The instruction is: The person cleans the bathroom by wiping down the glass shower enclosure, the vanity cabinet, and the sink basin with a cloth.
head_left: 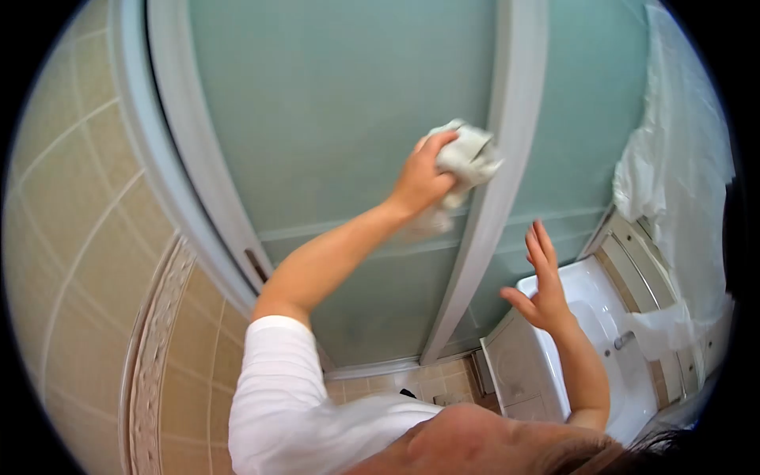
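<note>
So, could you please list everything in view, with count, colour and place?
Cloth: one, off-white, just right of upper centre
Frosted panels: two main ones, pale green, either side of an upright bar
Upright bar: one, white, between them
Dark fitting: one, on the door frame at left
Plastic sheeting: white, translucent, right edge
Washbasin: one, white, lower right
Tap: one, silvery, at the basin
Wall tiles: several, beige, left
Floor tiles: several, beige, bottom centre
Shirt sleeve: one, white, lower left
Left hand: one, bare, its grip closed on the cloth
Right hand: one, bare, open, beside the basin in view
</note>
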Action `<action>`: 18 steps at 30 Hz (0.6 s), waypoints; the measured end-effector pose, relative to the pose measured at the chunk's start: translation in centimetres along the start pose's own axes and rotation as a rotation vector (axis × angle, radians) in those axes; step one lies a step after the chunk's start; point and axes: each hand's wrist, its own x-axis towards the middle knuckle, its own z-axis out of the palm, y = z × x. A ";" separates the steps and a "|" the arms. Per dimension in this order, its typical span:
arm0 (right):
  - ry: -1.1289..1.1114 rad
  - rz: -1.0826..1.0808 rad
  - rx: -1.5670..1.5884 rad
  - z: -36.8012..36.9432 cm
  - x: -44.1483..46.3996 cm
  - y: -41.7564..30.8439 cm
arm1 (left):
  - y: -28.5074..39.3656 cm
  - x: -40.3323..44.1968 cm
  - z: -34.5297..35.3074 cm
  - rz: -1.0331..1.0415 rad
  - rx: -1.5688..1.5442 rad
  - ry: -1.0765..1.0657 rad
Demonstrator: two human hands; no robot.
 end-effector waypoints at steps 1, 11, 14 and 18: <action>0.050 -0.056 0.055 1.8 2.2 -0.9 | 0.6 0.3 0.3 -0.081 -0.202 0.035; 0.462 -0.320 0.405 8.8 19.7 -3.1 | 6.2 -2.6 -10.8 -0.139 -0.495 -0.274; 0.599 -0.517 0.151 7.0 26.0 -2.4 | 5.2 -4.8 -17.5 0.202 0.372 -0.117; 0.830 -0.510 -0.049 4.0 33.3 -0.6 | 5.9 -7.0 -29.3 0.439 0.664 0.538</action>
